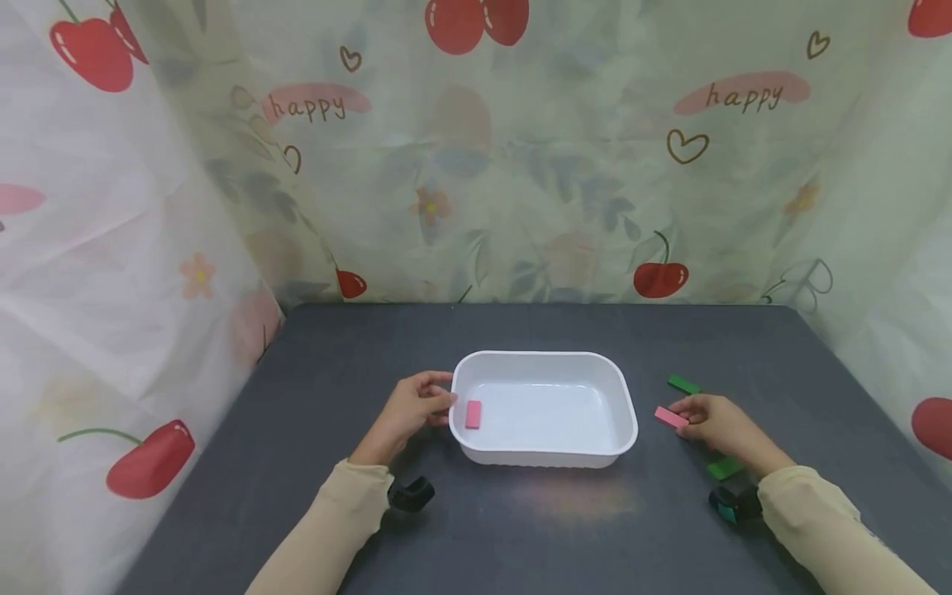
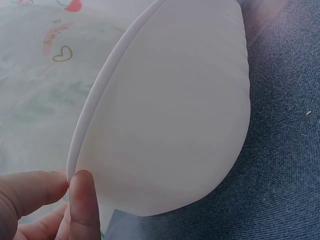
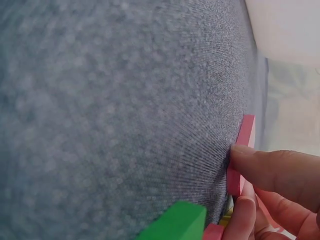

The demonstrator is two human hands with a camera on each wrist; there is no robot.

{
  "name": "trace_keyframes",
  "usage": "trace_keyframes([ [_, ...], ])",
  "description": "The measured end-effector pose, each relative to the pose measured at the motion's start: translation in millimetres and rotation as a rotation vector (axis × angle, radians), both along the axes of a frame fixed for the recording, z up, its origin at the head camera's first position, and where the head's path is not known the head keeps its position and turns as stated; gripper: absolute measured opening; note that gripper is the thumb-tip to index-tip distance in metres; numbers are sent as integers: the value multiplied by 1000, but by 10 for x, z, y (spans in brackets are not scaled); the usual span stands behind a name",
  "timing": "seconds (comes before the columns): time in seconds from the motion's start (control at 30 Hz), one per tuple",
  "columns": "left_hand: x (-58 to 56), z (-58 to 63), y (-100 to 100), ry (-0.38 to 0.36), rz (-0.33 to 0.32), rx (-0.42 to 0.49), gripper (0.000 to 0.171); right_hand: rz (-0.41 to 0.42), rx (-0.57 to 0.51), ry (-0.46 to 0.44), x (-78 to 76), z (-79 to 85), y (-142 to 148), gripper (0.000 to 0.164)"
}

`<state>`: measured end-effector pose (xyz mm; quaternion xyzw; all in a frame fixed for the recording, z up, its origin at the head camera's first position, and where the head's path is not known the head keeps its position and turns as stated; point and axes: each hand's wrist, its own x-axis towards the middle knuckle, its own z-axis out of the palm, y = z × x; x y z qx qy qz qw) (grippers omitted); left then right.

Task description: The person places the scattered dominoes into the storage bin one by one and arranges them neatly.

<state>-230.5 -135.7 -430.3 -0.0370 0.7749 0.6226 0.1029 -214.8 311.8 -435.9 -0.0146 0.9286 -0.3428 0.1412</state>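
A white plastic basin stands on the dark table, with one pink block lying inside at its left end. My left hand pinches the basin's left rim between thumb and finger; the left wrist view shows the grip close on the rim. To the right of the basin, my right hand pinches a second pink block, seen edge-on as a pink block close over the cloth in the right wrist view. Green blocks lie around that hand.
Another green block lies below the right wrist. In the right wrist view a green block, a further pink piece and a bit of yellow show by the fingers. A printed curtain hangs behind the table and along both sides.
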Motion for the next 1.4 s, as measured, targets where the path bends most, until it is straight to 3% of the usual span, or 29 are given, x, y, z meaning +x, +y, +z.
trace_keyframes([
  [0.3,-2,-12,5,5,2,-3,42,1,6,21,-19,-3,-18,41],
  [0.67,-23,8,8,-15,15,-28,43,68,-97,-80,-69,50,7,70],
  [1.0,-10,-6,18,-11,10,-19,42,87,-73,-99,-65,57,-29,57],
  [1.4,-9,2,11,-10,14,-22,43,100,-74,-86,-80,55,-20,59],
])
